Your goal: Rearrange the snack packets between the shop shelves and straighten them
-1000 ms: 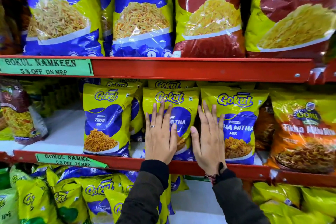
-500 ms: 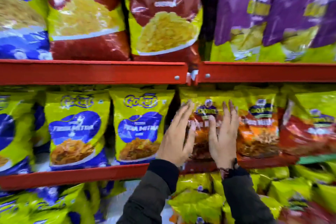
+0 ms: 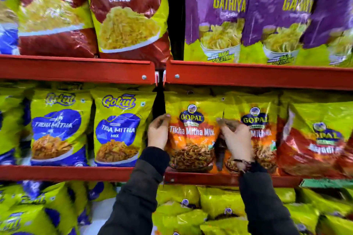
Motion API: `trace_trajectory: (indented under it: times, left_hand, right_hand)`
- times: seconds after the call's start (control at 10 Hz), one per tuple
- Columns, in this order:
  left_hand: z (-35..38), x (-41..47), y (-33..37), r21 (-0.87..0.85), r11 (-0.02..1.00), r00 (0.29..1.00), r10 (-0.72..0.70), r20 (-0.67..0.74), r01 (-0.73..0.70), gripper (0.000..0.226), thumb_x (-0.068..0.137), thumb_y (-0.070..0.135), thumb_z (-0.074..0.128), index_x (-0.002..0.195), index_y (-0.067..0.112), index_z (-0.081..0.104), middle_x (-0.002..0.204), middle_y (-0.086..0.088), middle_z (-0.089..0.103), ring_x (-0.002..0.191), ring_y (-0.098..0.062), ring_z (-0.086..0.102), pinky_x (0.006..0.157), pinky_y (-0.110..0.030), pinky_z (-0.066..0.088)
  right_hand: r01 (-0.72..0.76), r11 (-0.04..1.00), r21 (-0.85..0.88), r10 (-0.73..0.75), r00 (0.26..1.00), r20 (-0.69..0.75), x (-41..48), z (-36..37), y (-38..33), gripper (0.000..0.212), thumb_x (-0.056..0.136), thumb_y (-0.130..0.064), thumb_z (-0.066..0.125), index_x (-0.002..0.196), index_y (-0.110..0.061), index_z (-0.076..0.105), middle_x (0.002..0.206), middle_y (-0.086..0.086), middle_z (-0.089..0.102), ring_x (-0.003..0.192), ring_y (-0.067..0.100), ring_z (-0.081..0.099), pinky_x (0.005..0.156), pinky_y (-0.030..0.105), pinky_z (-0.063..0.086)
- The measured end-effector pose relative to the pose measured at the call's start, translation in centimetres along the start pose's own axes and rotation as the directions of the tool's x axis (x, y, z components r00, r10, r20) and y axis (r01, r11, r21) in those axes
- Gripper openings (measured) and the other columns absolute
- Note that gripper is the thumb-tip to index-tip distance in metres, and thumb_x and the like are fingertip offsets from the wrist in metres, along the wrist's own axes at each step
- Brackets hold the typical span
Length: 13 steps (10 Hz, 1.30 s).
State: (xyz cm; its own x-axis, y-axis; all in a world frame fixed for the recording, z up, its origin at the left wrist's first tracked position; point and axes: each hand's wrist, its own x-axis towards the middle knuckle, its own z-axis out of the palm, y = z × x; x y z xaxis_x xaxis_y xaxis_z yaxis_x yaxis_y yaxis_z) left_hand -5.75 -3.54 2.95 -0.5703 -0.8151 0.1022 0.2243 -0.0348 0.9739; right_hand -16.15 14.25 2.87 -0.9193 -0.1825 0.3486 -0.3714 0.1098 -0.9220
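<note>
A yellow and orange Gopal Tikha Mitha Mix packet (image 3: 192,139) stands upright on the middle red shelf (image 3: 219,178), just right of the shelf joint. My left hand (image 3: 158,131) grips its left edge with curled fingers. My right hand (image 3: 236,139) grips its right edge, where it meets a second Gopal packet (image 3: 261,135). To the left stand two blue and yellow Gokul Tikha Mitha packets (image 3: 120,129), upright and side by side.
Red Nylon Chevda bags (image 3: 126,15) and purple Papdi Gathiya bags (image 3: 219,15) fill the top shelf. A red Gopal packet (image 3: 321,143) leans at the far right. Loose yellow packets (image 3: 200,215) lie heaped on the lower shelf below my arms.
The view and both hands have moved right, from the Gokul packets to the Gopal packets. My flat open hands have curled and taken hold of the first Gopal packet's edges.
</note>
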Motion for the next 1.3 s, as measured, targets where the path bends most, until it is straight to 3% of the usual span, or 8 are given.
trace_trajectory:
  times: [0.2, 0.3, 0.5, 0.7, 0.8, 0.9, 1.0, 1.3]
  left_hand:
    - [-1.2, 0.4, 0.0, -0.038, 0.993, 0.991, 0.110, -0.069, -0.113, 0.012, 0.093, 0.020, 0.066, 0.081, 0.019, 0.065, 0.077, 0.005, 0.065, 0.076, -0.011, 0.058, 0.082, -0.034, 0.046]
    - [-1.1, 0.6, -0.2, 0.006, 0.990, 0.988, 0.142, -0.069, -0.142, 0.017, 0.093, 0.021, 0.066, 0.077, 0.020, 0.062, 0.070, 0.004, 0.060, 0.067, -0.010, 0.053, 0.072, -0.031, 0.044]
    - [0.2, 1.6, 0.0, 0.082, 0.990, 0.987, 0.126, -0.102, -0.117, 0.015, 0.093, 0.019, 0.065, 0.081, 0.011, 0.062, 0.071, 0.000, 0.059, 0.063, -0.010, 0.051, 0.068, -0.025, 0.039]
    - [-0.2, -0.8, -0.5, 0.172, 0.978, 0.975, 0.146, -0.169, -0.116, 0.035, 0.098, 0.037, 0.055, 0.116, 0.011, 0.069, 0.105, -0.009, 0.073, 0.102, -0.024, 0.065, 0.089, -0.030, 0.046]
    - [-0.4, -4.3, -1.8, 0.319, 0.874, 0.910, 0.408, -0.072, -0.366, 0.043, 0.104, 0.033, 0.042, 0.145, 0.022, 0.048, 0.150, 0.003, 0.052, 0.141, -0.011, 0.045, 0.115, -0.027, 0.034]
    - [-0.2, -6.2, -4.3, 0.550, 0.584, 0.775, 0.596, 0.210, -0.597, 0.053, 0.105, 0.030, 0.033, 0.156, 0.031, 0.021, 0.169, 0.008, 0.013, 0.157, -0.010, 0.004, 0.129, -0.032, 0.005]
    - [-0.1, -6.4, -6.3, 0.671, 0.357, 0.726, 0.552, 0.409, -0.649, 0.056, 0.105, 0.033, 0.025, 0.158, 0.030, 0.008, 0.170, 0.005, -0.003, 0.157, -0.016, -0.010, 0.129, -0.045, 0.001]
    - [-1.4, -6.9, -4.8, 0.714, 0.241, 0.712, 0.509, 0.484, -0.658, 0.060, 0.104, 0.036, 0.026, 0.159, 0.027, 0.001, 0.169, 0.005, -0.009, 0.157, -0.016, -0.014, 0.128, -0.048, 0.000]
  right_hand:
    - [-0.086, 0.973, 0.215, 0.078, 0.996, 0.043, 0.9, 0.0, 0.3, 0.021, 0.086, -0.027, 0.074, 0.090, -0.006, 0.074, 0.087, 0.014, 0.076, 0.084, 0.028, 0.072, 0.078, 0.044, 0.062]
    - [-0.006, 0.993, 0.114, 0.006, 1.000, 0.005, 1.0, 0.2, 0.2, 0.016, 0.087, -0.026, 0.072, 0.083, -0.010, 0.074, 0.079, 0.010, 0.075, 0.084, 0.034, 0.074, 0.076, 0.047, 0.062]
    - [0.087, 0.990, -0.106, -0.100, 0.988, -0.116, 1.1, 1.1, -0.2, 0.023, 0.088, -0.024, 0.070, 0.081, -0.003, 0.076, 0.080, 0.016, 0.076, 0.063, 0.021, 0.063, 0.057, 0.022, 0.038]
    - [0.137, 0.988, -0.074, -0.149, 0.969, -0.197, -0.3, -0.5, -1.2, 0.019, 0.094, -0.024, 0.061, 0.103, -0.014, 0.075, 0.087, 0.000, 0.073, 0.084, 0.012, 0.070, 0.083, 0.035, 0.057]
    - [0.348, 0.934, -0.077, -0.356, 0.903, -0.242, -3.1, -0.4, -0.1, 0.030, 0.100, -0.022, 0.051, 0.126, -0.013, 0.063, 0.121, -0.001, 0.067, 0.113, 0.008, 0.063, 0.101, 0.028, 0.050]
    - [0.488, 0.834, -0.257, -0.496, 0.868, 0.040, -6.0, 1.6, 1.8, 0.049, 0.104, -0.025, 0.040, 0.152, -0.018, 0.035, 0.163, -0.003, 0.029, 0.154, 0.014, 0.018, 0.126, 0.029, 0.018]
    - [0.550, 0.747, -0.373, -0.494, 0.835, 0.243, -7.4, 3.2, 3.5, 0.062, 0.104, -0.024, 0.040, 0.158, -0.020, 0.009, 0.169, -0.006, 0.002, 0.157, 0.018, -0.007, 0.128, 0.043, 0.002]
    - [0.528, 0.677, -0.514, -0.464, 0.847, 0.259, -8.4, 2.6, 2.5, 0.060, 0.106, -0.033, 0.033, 0.158, -0.026, 0.004, 0.169, -0.009, -0.003, 0.156, 0.016, -0.010, 0.127, 0.051, 0.008]
